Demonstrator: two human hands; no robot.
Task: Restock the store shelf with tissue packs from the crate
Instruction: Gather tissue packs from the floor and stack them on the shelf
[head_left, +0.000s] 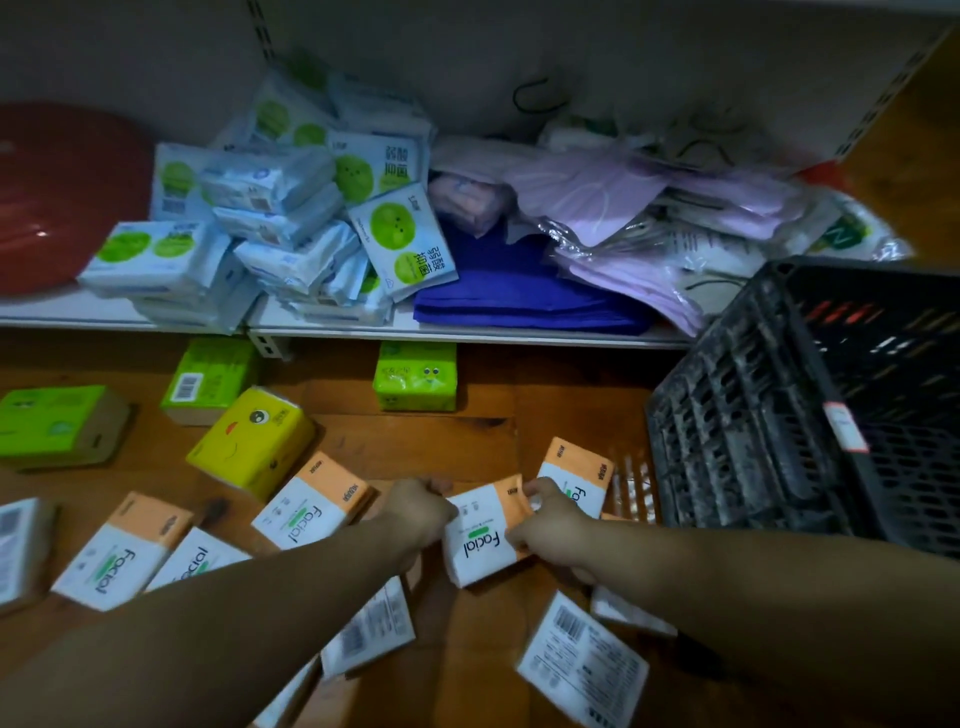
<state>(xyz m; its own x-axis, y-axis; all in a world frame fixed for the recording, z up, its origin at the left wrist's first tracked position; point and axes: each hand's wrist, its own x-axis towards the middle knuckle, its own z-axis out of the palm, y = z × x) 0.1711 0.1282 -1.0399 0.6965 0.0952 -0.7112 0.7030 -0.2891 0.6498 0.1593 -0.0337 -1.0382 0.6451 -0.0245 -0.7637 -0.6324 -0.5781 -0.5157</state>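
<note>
An orange-and-white "Facial" tissue pack (480, 535) is held between both my hands just above the wooden floor. My left hand (421, 512) grips its left edge and my right hand (545, 530) grips its right edge. Several more Facial packs lie scattered on the floor, such as one (311, 506) to the left and another (574, 475) behind my right hand. A black plastic crate (810, 415) stands tipped at the right. The white shelf (467, 332) above holds a heap of blue-and-green tissue packs (291, 223).
Green packs (415, 376) and a yellow pack (252, 441) lie on the floor under the shelf edge. A red basin (57, 192) sits at the shelf's left. Blue cloth (524, 296) and lilac bagged goods (639, 218) fill the shelf's right side.
</note>
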